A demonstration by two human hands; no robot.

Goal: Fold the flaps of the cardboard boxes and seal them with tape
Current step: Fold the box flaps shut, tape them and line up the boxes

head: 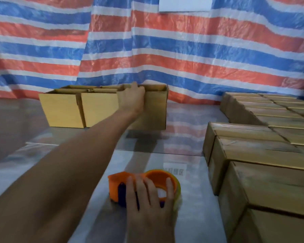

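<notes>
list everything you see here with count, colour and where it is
open boxes: at least three, tan, in a row at the far middle of the table
sealed boxes: many, brown, packed in rows along the right
dispenser: one, orange, holding a tape roll, near middle of the table
table: one, shiny grey, under everything
tarp: one, red, white and blue stripes, hanging behind
paper: one, white, top middle on the tarp
left hand: one, stretched far forward, grips the rim of the rightmost open box
right hand: one, near, holds the dispenser from above
</notes>
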